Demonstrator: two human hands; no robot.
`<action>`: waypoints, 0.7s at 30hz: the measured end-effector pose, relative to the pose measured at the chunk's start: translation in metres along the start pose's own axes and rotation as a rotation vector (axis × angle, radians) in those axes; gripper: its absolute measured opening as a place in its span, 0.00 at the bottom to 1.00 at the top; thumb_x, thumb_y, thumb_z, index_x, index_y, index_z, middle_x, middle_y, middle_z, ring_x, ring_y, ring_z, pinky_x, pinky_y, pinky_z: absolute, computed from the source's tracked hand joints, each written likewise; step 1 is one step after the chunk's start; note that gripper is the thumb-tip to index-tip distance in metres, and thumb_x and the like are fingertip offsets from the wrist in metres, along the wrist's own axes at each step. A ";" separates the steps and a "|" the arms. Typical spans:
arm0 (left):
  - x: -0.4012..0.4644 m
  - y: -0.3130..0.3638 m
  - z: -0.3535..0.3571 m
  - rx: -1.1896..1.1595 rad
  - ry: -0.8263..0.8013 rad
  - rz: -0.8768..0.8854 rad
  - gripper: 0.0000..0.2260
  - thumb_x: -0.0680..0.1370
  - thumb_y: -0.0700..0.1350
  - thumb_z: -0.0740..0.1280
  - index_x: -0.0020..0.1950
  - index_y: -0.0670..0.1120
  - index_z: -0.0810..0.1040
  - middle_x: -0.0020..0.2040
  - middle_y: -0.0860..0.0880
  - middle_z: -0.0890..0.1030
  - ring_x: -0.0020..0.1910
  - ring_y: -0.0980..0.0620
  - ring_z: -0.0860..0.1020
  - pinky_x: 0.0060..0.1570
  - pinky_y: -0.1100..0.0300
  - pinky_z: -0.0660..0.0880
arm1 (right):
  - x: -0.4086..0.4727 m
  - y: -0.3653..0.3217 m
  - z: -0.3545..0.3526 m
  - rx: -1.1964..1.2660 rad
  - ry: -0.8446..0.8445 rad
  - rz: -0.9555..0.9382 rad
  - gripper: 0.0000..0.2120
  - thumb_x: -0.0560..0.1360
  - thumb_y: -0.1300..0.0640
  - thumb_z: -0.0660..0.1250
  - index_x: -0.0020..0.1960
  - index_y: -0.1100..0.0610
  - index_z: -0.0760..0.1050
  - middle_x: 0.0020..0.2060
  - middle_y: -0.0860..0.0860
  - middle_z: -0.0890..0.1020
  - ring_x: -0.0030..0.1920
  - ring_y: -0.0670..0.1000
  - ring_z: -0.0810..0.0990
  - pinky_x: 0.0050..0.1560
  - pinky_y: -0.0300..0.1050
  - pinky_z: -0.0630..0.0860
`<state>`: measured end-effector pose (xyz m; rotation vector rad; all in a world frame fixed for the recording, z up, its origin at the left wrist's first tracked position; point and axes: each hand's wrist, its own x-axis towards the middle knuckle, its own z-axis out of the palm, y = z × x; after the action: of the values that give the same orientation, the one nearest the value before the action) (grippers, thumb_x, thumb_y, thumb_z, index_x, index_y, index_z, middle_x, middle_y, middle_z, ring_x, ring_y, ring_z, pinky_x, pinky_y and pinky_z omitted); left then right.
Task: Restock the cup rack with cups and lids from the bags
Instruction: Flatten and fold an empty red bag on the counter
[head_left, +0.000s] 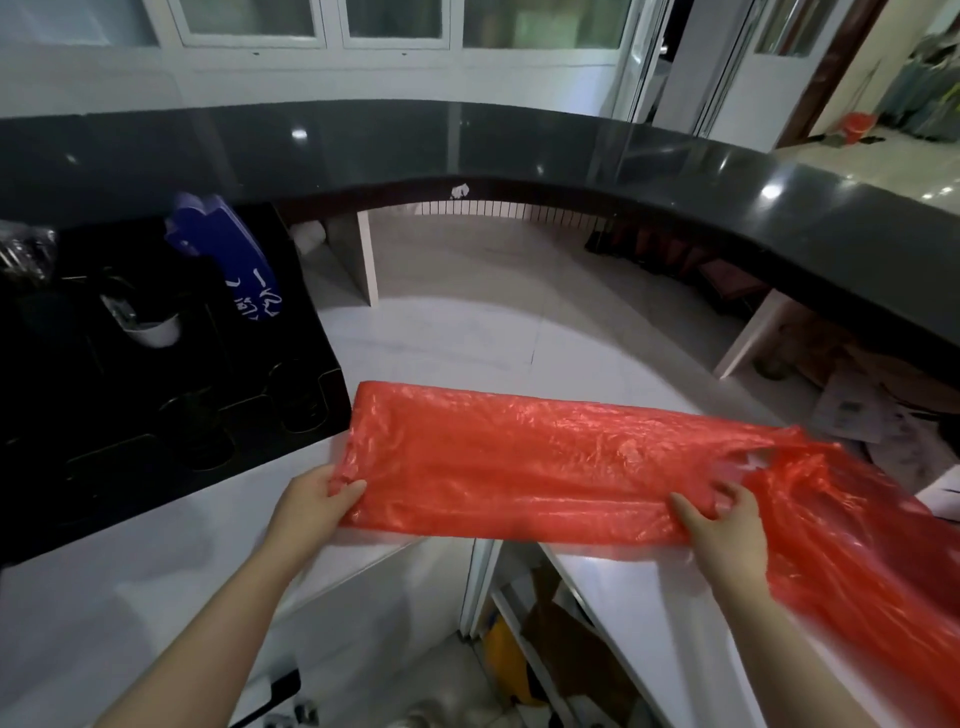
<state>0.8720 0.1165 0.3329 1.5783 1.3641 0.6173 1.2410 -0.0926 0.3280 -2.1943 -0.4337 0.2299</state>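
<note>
A long red plastic bag (519, 462) stretches across the middle of the view, over the white counter. My left hand (317, 501) grips its closed left end. My right hand (722, 525) holds it near the mouth, where loose red plastic spills off to the right. What lies inside the bag is hidden by the plastic. The black cup rack (156, 405) stands at the left with round holes along its front. A white cup (153, 332) sits in the rack's upper part.
A blue printed plastic bag (234, 260) leans on the rack's top right. A dark curved countertop (519, 145) runs across the back. The white counter (649, 587) has open shelves beneath it holding yellow items. Papers lie at the far right.
</note>
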 end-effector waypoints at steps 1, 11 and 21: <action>0.000 0.001 0.003 -0.003 0.018 -0.016 0.03 0.75 0.43 0.70 0.48 0.47 0.81 0.40 0.47 0.84 0.41 0.48 0.82 0.46 0.52 0.77 | -0.001 0.002 -0.001 -0.029 0.003 -0.006 0.28 0.69 0.49 0.75 0.64 0.56 0.69 0.57 0.58 0.79 0.54 0.61 0.79 0.50 0.50 0.71; 0.002 0.028 0.029 0.188 0.197 0.254 0.32 0.69 0.35 0.69 0.72 0.49 0.66 0.65 0.48 0.71 0.63 0.47 0.71 0.59 0.53 0.70 | -0.025 -0.017 0.002 -0.323 0.272 -0.449 0.33 0.71 0.59 0.73 0.71 0.63 0.64 0.62 0.67 0.71 0.62 0.66 0.68 0.64 0.58 0.63; 0.066 0.072 0.098 1.023 -0.167 0.641 0.33 0.76 0.68 0.47 0.77 0.59 0.42 0.78 0.49 0.39 0.76 0.44 0.35 0.71 0.40 0.33 | -0.005 -0.060 0.073 -0.688 -0.373 -0.698 0.30 0.79 0.37 0.48 0.77 0.41 0.41 0.75 0.45 0.35 0.76 0.50 0.36 0.74 0.56 0.40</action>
<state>1.0061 0.1510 0.3399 2.8701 1.0613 0.0880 1.2001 -0.0069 0.3309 -2.4745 -1.6440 0.1055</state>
